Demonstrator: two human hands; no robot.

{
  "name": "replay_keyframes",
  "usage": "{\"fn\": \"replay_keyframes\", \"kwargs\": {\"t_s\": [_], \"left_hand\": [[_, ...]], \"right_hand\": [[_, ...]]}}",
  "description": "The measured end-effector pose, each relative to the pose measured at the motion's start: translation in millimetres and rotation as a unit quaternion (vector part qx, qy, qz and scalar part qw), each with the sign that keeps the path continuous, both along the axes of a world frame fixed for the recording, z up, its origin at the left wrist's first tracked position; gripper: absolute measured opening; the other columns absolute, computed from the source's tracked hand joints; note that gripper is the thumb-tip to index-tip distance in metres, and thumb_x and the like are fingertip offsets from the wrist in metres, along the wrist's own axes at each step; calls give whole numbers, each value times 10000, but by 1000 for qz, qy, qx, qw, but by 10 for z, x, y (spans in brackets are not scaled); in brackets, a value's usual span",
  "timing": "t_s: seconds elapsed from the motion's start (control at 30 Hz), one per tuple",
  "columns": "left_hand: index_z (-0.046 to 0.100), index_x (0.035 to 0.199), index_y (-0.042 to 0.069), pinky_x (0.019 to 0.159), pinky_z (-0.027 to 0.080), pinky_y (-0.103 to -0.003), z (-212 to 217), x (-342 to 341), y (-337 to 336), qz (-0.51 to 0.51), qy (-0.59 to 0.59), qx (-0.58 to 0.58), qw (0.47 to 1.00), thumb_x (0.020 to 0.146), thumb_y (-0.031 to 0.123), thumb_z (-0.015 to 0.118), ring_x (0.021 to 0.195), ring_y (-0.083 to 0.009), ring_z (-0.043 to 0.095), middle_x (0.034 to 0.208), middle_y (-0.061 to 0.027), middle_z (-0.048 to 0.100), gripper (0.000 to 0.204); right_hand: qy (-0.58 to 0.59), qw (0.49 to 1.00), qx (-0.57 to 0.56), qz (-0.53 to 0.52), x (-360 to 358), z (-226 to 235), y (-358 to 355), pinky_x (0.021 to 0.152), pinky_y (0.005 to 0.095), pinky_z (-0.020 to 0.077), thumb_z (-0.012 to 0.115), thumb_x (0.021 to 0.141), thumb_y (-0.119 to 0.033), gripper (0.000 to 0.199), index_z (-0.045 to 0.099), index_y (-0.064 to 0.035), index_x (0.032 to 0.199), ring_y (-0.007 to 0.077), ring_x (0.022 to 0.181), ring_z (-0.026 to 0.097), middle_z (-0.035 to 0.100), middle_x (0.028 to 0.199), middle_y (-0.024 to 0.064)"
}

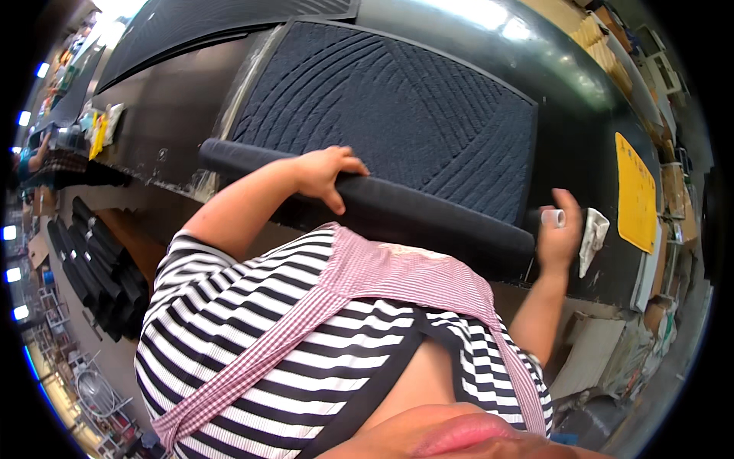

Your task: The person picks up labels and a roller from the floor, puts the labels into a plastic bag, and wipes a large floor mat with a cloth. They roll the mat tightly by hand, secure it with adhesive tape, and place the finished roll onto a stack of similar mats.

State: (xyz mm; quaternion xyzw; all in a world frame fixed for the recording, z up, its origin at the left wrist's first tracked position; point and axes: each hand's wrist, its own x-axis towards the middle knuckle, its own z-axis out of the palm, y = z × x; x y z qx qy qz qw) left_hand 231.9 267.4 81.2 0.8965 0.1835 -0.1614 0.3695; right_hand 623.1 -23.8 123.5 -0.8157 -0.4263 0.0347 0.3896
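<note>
A dark navy mat [413, 115] with curved raised lines lies on the black table, its near part rolled into a thick dark tube [436, 208] along the table's front edge. My left hand [325, 174] rests on top of this roll near its middle, fingers spread and thumb apart. Beyond the roll's right end is my right hand [560, 236], slightly blurred, its fingers curled about a small white roll [553, 219] that looks like tape. A crumpled white cloth or paper [593, 239] lies just right of that hand.
On the table's right side is a yellow sheet [636, 193]. More dark mats [206, 34] are stacked at the far left. Yellow and white packets [102, 131] sit at the left edge. Several rolled dark mats [99, 268] lie low at the left, near another person [65, 162].
</note>
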Motion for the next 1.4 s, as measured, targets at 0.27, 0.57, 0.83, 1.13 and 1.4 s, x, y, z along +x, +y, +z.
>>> {"fn": "replay_keyframes", "kwargs": {"t_s": [0.27,0.57,0.83,1.13,1.4], "left_hand": [[723,1278,223,1123,381,-509,33,403,730,-15,18,74,997,639,519,904,1341,-407,437,1380,-180,504,726],[540,1428,140,1156,291,-526,-537,357,-331,148,-288,411,852,744,352,834,1338,-311,466,1377,-109,544,774],[470,1481,99,1148,333,-498,-38,1105,892,50,-85,300,949,605,515,909,1344,-325,484,1386,-132,558,1065],[640,1299,115,1009,462,-455,-209,1588,1937,22,-169,237,957,643,599,861,1214,-331,578,1274,-114,628,844],[433,1471,214,923,517,-459,20,1489,1778,-32,-53,325,944,588,241,919,1149,-336,636,1223,-134,628,1008]], "right_hand": [[-257,934,-158,190,-1380,-824,755,1162,670,219,706,810,-619,781,557,-174,1434,334,1362,473,578,1401,115],[-201,949,-146,196,-365,-918,2114,1064,462,441,703,890,-467,520,685,-138,1292,353,1215,599,616,1369,155],[-204,957,-75,191,-730,-570,2301,915,463,492,786,809,-236,449,658,-83,1212,342,1071,629,658,1138,131],[-246,924,-223,188,-398,-616,2809,1143,492,313,946,592,-363,1054,443,-184,1500,261,1372,469,535,1438,63],[-243,935,-169,195,-276,-590,2925,1086,453,385,917,570,-295,908,551,-188,1394,254,1285,559,623,1327,43]]}}
